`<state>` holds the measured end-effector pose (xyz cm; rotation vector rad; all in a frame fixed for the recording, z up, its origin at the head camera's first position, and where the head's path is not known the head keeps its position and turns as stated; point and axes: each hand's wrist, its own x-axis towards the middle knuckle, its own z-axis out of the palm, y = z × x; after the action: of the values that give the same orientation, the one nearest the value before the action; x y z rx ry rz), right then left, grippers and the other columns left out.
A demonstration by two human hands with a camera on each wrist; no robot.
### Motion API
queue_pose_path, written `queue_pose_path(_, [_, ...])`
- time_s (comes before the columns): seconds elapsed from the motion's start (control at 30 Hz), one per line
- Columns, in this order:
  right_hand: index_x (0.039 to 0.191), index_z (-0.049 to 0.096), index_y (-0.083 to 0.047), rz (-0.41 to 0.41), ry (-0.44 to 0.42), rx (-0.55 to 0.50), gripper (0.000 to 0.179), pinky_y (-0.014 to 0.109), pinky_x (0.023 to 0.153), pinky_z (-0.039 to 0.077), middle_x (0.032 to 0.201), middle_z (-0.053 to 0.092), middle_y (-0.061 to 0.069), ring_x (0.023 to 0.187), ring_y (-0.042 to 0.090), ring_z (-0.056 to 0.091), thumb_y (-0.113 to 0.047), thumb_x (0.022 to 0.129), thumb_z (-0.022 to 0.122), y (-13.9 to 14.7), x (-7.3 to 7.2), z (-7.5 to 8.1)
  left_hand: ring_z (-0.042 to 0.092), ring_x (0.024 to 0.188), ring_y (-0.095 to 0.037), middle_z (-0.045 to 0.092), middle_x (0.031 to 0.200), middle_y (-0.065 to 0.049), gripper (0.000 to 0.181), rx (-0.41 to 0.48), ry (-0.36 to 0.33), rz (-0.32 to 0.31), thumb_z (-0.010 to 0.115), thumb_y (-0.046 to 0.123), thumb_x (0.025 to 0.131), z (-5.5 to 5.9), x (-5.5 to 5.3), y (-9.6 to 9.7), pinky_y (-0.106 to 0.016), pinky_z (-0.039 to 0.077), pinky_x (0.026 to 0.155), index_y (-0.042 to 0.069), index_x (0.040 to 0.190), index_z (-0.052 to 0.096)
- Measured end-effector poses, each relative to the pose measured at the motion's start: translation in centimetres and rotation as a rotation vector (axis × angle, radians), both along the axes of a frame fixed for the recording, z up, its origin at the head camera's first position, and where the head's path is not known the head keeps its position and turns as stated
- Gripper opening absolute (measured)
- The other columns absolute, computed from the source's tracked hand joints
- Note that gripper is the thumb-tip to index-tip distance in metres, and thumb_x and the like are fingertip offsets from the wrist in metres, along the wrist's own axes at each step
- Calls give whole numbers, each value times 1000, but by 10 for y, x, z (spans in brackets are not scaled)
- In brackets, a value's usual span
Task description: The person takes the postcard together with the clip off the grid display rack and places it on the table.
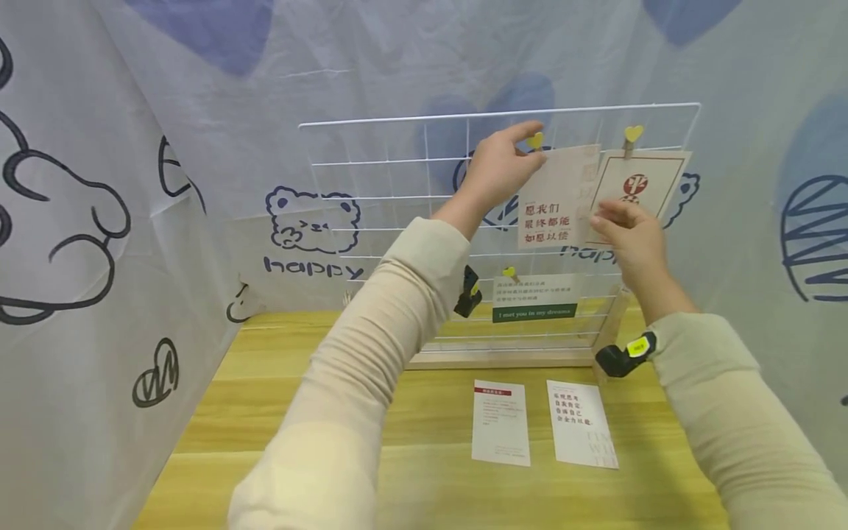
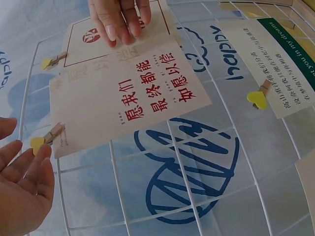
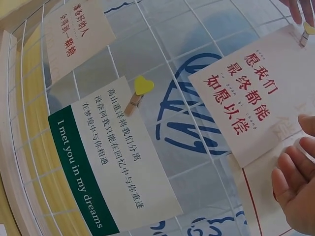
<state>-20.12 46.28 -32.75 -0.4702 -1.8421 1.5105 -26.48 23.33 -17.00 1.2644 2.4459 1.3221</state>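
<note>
A white wire grid panel (image 1: 377, 197) stands upright, with cards clipped to it. My left hand (image 1: 500, 165) is at the upper edge of a pale card with red writing (image 1: 546, 188), its thumb and fingers spread around a yellow heart clip (image 1: 535, 140). In the left wrist view a fingertip lies against or just in front of that heart clip (image 2: 37, 143). My right hand (image 1: 632, 239), thumb and fingers apart, is at the same card's right side. Behind it hangs a red-bordered card (image 1: 665, 177) under another heart clip (image 1: 634, 134), partly overlapped by the pale card.
Lower on the grid hangs a green-and-white card (image 1: 534, 294) with its own heart clip (image 3: 143, 85). A red-lettered card (image 3: 81, 39) is at the grid's lower left. Two cards (image 1: 500, 434) (image 1: 581, 434) lie on the wooden table (image 1: 424, 493). Printed cloth (image 1: 218, 96) hangs behind.
</note>
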Motion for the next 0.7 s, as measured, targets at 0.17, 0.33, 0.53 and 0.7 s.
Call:
queue_pose_path(0.17, [115, 52, -8, -55, -79, 114, 42, 21, 77, 40, 101, 53, -1, 88, 8, 47, -26, 78, 63, -56, 27, 35, 54, 86, -5, 43, 125, 10, 46, -38, 78, 37, 51, 26, 87, 0, 2, 4, -17, 42, 71, 26, 130, 37])
queue_pose_path(0.33, [117, 48, -1, -64, -85, 138, 40, 20, 78, 40, 95, 52, -5, 84, 3, 45, -18, 82, 58, -77, 34, 48, 44, 106, -4, 42, 127, 12, 46, -75, 123, 78, 52, 30, 86, 2, 1, 6, -17, 35, 86, 26, 130, 38])
queue_pose_path(0.53, [115, 50, -3, -83, -90, 161, 41, 21, 77, 40, 95, 51, -3, 86, 6, 46, -22, 82, 59, -78, 31, 49, 37, 113, -2, 42, 126, 12, 45, -84, 147, 96, 52, 29, 86, 5, -2, 7, -16, 29, 91, 23, 129, 39])
queue_pose_path(0.7, [108, 56, -7, -69, -39, 124, 39, 20, 74, 41, 95, 54, -1, 85, 9, 48, -28, 76, 65, -70, 25, 45, 38, 112, -2, 45, 124, 11, 39, -102, 212, 128, 51, 30, 87, 6, -5, 9, -14, 30, 90, 22, 125, 45])
